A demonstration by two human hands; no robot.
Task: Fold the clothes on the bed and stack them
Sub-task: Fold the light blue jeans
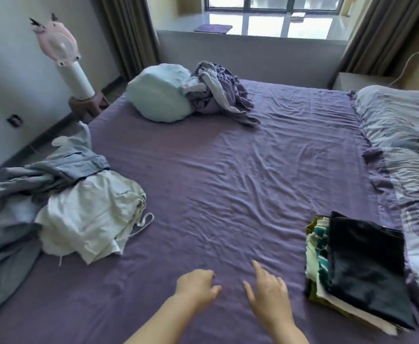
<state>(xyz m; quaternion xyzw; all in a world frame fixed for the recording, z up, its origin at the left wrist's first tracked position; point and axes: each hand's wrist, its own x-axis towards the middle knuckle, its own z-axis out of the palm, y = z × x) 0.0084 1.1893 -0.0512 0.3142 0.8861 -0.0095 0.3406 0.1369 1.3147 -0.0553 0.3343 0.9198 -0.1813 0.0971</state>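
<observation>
At the far left, on the bed's [228,170] near left edge, locate the unfolded pile: a grey-blue garment [52,167] draped over the edge, with a white garment [89,214] lying crumpled against and partly over it. A pink fan [59,43] stands on a white post beside the bed, near the wall. Toward the far left corner of the bed, a pale blue pillow [158,93] touches a crumpled purple-and-white bundle [218,93].

At bottom centre, your left hand [196,284] hovers over the purple sheet with fingers loosely curled, grasping nothing. Your right hand [270,291] sits just beside it, fingers relaxed and released, index finger extended forward. Contact between either hand and the sheet cannot be confirmed.

At near right, the folded stack [352,274] rests on the bed, a dark navy item on top and green, teal and white layers below. A patterned quilt [407,150] runs along the right side.
</observation>
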